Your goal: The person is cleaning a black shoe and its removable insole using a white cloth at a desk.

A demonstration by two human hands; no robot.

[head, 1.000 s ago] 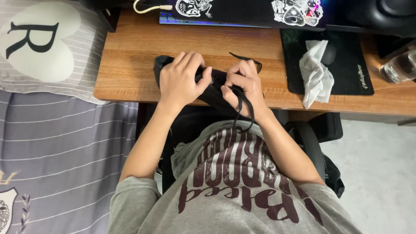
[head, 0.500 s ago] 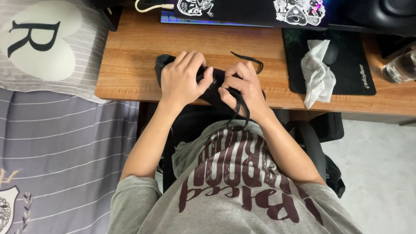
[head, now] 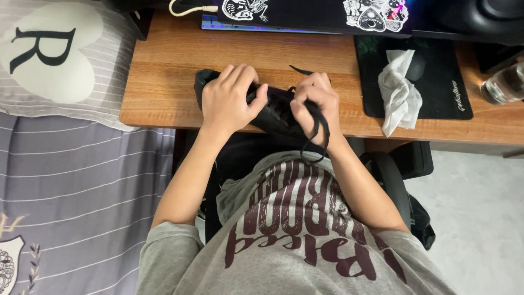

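A black shoe (head: 273,112) lies on its side along the front edge of the wooden desk (head: 164,87). My left hand (head: 229,98) presses down on the shoe's toe half and grips it. My right hand (head: 315,104) pinches a black lace (head: 319,134), which loops down over the desk's edge toward my chest. Another lace end (head: 300,70) sticks out on the desk behind my right hand. Most of the shoe is hidden under my hands.
A black mouse mat (head: 431,87) at the right carries a crumpled white tissue (head: 398,93) over a dark mouse. A glass (head: 505,82) stands at the far right. A stickered dark laptop (head: 327,11) lines the back. A pillow (head: 54,54) and striped bedding lie left.
My right hand has drawn the lace slightly toward me and curled tighter. My left hand stays clamped on the shoe.
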